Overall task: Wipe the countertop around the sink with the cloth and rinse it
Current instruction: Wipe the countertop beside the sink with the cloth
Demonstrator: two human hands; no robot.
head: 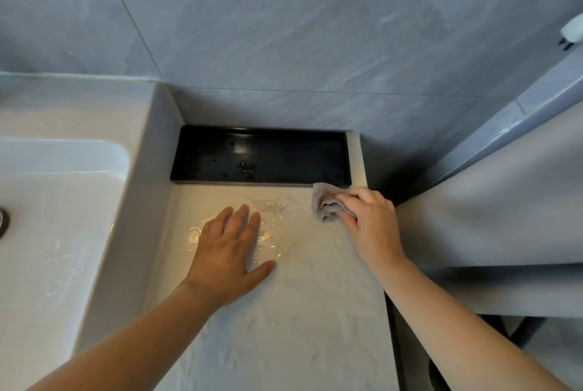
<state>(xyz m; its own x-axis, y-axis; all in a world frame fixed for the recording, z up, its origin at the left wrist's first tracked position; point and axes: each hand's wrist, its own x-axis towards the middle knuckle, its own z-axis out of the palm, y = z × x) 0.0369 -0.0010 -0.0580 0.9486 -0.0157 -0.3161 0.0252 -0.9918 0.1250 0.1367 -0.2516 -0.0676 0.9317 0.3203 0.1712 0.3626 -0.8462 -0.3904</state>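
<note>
at the back right corner of the counter (pixel 299 311), just in front of the near right corner of the black tray (pixel 284 151), sits the grey cloth (pixel 325 206), bunched into folds and pinched under the curled fingers of the right hand (pixel 369 220). the left hand (pixel 230 252) lies flat on the middle of the counter, fingers straight and close together, holding nothing, on a wet, shiny patch. the step in hand looks like wiping this stretch beside the sink (pixel 63 217). to do it well i would spread the cloth flatter so more of it meets the surface, press evenly, run it along the tray's front edge and the counter's right edge, then draw overlapping passes toward the front edge, lifting the flat hand so the patch under it gets covered too. smeared streaks (pixel 271 204) near the back edge want another pass. counted: one cloth, one tray against the back edge with a few droplets (pixel 246 166) in it, one sink, two hands.
</note>
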